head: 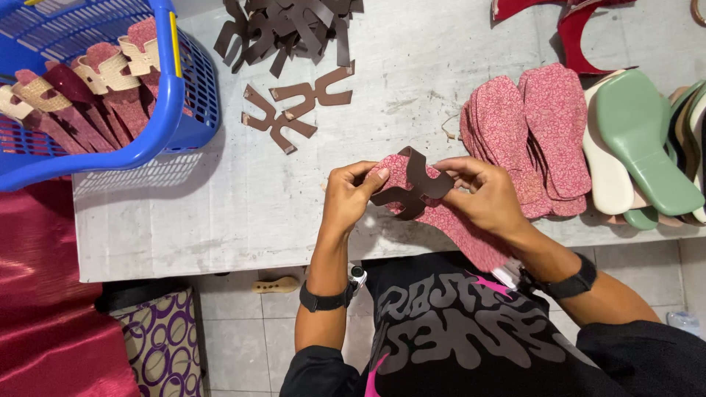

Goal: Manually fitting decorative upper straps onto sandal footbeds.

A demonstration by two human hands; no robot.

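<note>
Both hands hold one piece of work over the front edge of the grey table (220, 213). It is a red patterned insole (456, 228) with a dark brown strap piece (412, 187) laid across its toe end. My left hand (349, 195) pinches the left side of the insole and strap. On the right side, my right hand (482, 191) presses the strap with fingers and thumb.
Two loose brown straps (294, 106) lie mid-table, with a heap of more straps (287, 26) behind. A blue basket (176, 88) at the left holds finished insoles. Stacked red insoles (529, 125) and green and cream soles (640, 140) lie at the right. Red cloth (37, 294) hangs at the lower left.
</note>
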